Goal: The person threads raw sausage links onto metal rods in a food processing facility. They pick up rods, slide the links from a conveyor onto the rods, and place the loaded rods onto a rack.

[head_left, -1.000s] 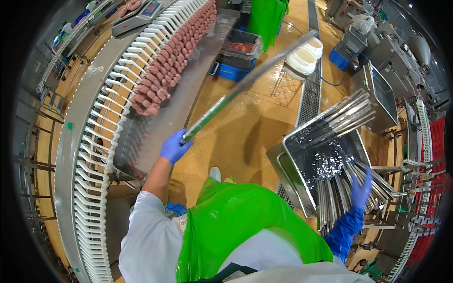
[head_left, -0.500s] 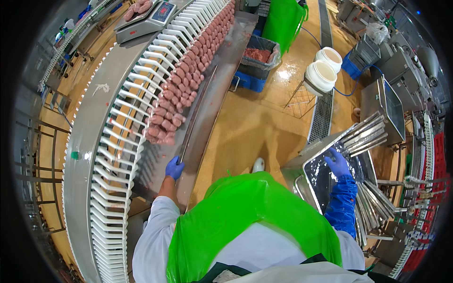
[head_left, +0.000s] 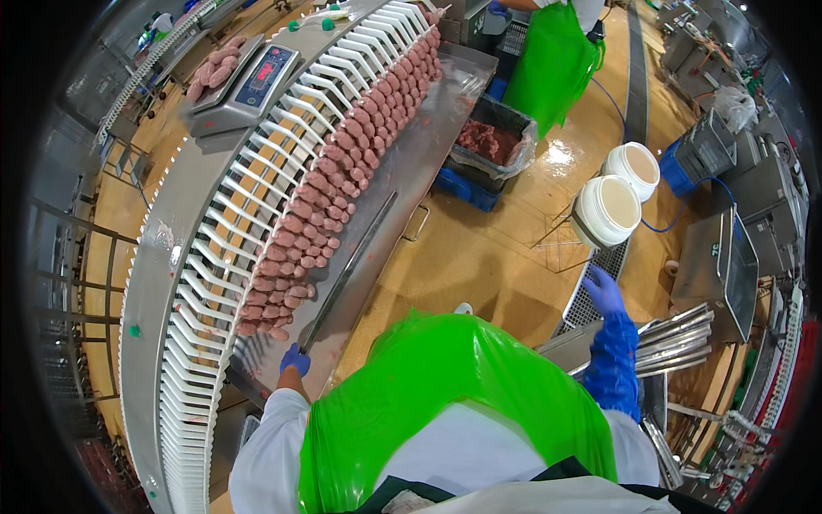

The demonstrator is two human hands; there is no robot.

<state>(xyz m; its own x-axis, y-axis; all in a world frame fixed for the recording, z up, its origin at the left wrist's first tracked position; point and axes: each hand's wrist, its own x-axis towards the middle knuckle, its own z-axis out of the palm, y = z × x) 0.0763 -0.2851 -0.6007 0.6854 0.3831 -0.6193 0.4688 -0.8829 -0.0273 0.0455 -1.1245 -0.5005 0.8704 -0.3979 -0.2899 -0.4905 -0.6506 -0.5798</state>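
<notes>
My left hand [head_left: 294, 360], in a blue glove, is closed around the near end of a long, thin metal stick [head_left: 349, 270]. The stick slants away over the steel table [head_left: 385, 248]. Left of it, rows of linked pink sausages [head_left: 317, 206] hang from the white hooks [head_left: 227, 257] of a curved conveyor. My right hand [head_left: 604, 291], gloved in blue with a blue sleeve, is raised with its fingers apart and nothing in it. Beyond its forearm, several metal sticks [head_left: 676, 343] lie across a steel bin, partly hidden by my arm.
A scale [head_left: 264, 79] with sausages [head_left: 214, 70] beside it stands at the far left. A person in a green apron [head_left: 556, 68] is at the far end, near a lined tub of ground meat [head_left: 490, 141]. Two white buckets [head_left: 606, 210] stand on a wire stand to the right.
My view has turned left, so the scene sits lower and further right. My right hand has moved from over the steel bin to beyond it. My left hand still grips the stick.
</notes>
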